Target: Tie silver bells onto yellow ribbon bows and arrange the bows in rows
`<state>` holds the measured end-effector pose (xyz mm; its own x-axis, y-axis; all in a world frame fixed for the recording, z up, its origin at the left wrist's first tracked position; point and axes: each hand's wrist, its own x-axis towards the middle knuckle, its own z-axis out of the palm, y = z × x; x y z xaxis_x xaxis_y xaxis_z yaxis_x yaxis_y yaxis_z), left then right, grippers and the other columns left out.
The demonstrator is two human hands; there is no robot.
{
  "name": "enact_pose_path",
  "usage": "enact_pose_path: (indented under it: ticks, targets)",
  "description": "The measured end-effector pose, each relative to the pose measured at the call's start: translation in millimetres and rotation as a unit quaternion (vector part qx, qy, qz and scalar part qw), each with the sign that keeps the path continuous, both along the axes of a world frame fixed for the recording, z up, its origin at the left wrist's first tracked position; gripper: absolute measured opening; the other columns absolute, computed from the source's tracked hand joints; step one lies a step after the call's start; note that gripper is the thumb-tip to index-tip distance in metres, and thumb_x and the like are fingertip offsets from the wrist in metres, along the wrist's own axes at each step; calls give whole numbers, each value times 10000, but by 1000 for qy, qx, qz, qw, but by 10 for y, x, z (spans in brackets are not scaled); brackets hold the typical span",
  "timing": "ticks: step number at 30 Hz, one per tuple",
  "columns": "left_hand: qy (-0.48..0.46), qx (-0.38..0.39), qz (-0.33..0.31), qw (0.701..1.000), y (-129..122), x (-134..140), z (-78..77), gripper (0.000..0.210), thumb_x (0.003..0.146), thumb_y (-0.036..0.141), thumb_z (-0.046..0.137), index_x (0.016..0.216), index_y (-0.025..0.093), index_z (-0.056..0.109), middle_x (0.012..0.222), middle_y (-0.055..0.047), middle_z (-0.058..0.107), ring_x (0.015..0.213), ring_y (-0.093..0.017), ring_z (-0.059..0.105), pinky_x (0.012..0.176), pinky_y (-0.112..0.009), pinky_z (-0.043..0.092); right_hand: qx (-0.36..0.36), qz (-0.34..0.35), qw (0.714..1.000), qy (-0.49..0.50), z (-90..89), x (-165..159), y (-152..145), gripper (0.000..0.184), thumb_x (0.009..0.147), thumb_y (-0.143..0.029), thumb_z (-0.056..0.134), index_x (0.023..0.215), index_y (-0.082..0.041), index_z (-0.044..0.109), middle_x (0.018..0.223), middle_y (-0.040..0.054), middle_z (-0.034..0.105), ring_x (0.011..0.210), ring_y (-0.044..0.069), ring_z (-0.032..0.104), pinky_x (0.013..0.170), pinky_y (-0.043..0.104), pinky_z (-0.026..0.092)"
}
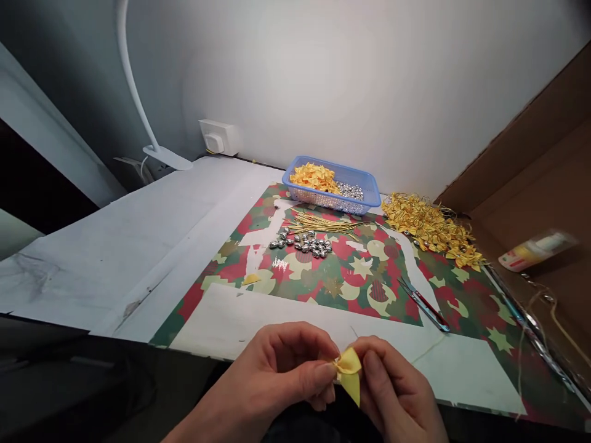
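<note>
Close to my body, over the table's front edge, a small yellow ribbon bow (349, 363) is pinched between the thumb and fingers of my left hand (289, 369). One tail of the bow hangs down. My right hand (392, 384) is closed in a pinch right beside it, with its index finger by the bow's upper edge. What sits between the right fingertips is hidden. A thin dark line shows just above them, and a pale thread (427, 349) runs over the white paper to the right of that hand.
Thread snips (423, 306) lie right of centre. Silver beads (305, 243) and gold twist ties (325, 223) lie before a blue basket (295, 195) of bows and beads. Finished yellow bows (427, 221) are heaped right, near a bottle (530, 251) and cardboard wall (521, 166). A lamp (168, 157) stands left.
</note>
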<state>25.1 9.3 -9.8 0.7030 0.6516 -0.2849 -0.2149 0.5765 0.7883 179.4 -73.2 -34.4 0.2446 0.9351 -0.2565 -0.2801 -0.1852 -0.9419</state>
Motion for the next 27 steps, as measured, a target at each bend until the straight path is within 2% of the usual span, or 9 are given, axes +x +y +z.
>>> enact_pose_path:
  ticks: [2, 4, 6, 8, 10, 13, 18, 23, 27]
  targets:
    - [-11, -12, 3, 1000, -21, -6, -5, 38, 808, 217, 808, 824, 188, 790, 674, 20, 712, 615, -84, 599, 607, -162, 484, -9, -47, 999, 2, -56, -4, -56, 361, 880, -566, 646, 1060, -253, 639, 714, -42, 516, 468, 52, 287, 461, 212, 158]
    - [-14, -17, 7, 1000, -41, -6, 2, 42, 802, 219, 815, 812, 185, 793, 679, 13, 726, 618, -83, 606, 604, -154, 487, 7, -76, 997, -29, -123, -6, -105, 433, 865, -566, 666, 1175, -272, 593, 687, -53, 524, 449, 50, 291, 448, 205, 172]
    - [-8, -22, 6, 1000, -60, -5, 16, 46, 797, 216, 821, 799, 179, 794, 695, 8, 735, 626, -82, 609, 614, -152, 494, 28, -67, 994, -77, -185, -2, -135, 362, 889, -539, 645, 1093, -241, 632, 633, -50, 519, 444, 60, 320, 438, 210, 201]
    - [2, -28, 2, 1000, -75, -4, 24, 46, 796, 209, 823, 795, 174, 794, 698, 7, 736, 637, -83, 614, 632, -154, 501, 59, -43, 989, -125, -231, 15, -140, 267, 919, -479, 622, 904, -218, 678, 589, -41, 513, 454, 76, 374, 448, 221, 255]
    - [4, -35, 3, 999, -89, -2, 18, 41, 800, 208, 820, 803, 174, 796, 697, 5, 737, 647, -87, 623, 640, -158, 507, 114, -35, 979, -163, -257, 44, -125, 256, 927, -442, 623, 810, -227, 700, 642, -19, 548, 520, 103, 464, 498, 232, 329]
    - [-1, -38, 17, 999, -104, 13, -7, 37, 790, 193, 827, 802, 175, 797, 677, 8, 738, 636, -86, 630, 630, -156, 509, 183, -44, 960, -206, -278, 91, -93, 192, 923, -413, 647, 835, -273, 745, 771, -2, 568, 618, 125, 513, 548, 238, 369]
    - [15, -56, 43, 997, -126, 68, -3, 89, 756, 220, 859, 787, 156, 806, 685, -4, 753, 620, -78, 634, 608, -137, 522, 205, -23, 947, -246, -314, 121, -90, 181, 964, -355, 596, 906, -291, 755, 760, -7, 535, 618, 129, 508, 546, 247, 360]
    - [2, -167, 76, 983, -140, 91, 61, 134, 719, 196, 889, 790, 129, 797, 653, -13, 738, 567, -63, 636, 573, -123, 549, 220, -37, 942, -250, -317, 91, -82, 152, 958, -252, 592, 919, -286, 735, 770, -10, 554, 634, 127, 535, 557, 233, 390]
    - [-22, -288, 99, 952, -141, 93, 97, 180, 667, 131, 918, 793, 98, 793, 732, -41, 736, 583, -61, 676, 594, -128, 585, 244, -60, 923, -292, -196, 45, -43, 215, 941, -168, 595, 1013, -317, 733, 803, -6, 588, 662, 130, 585, 560, 226, 423]
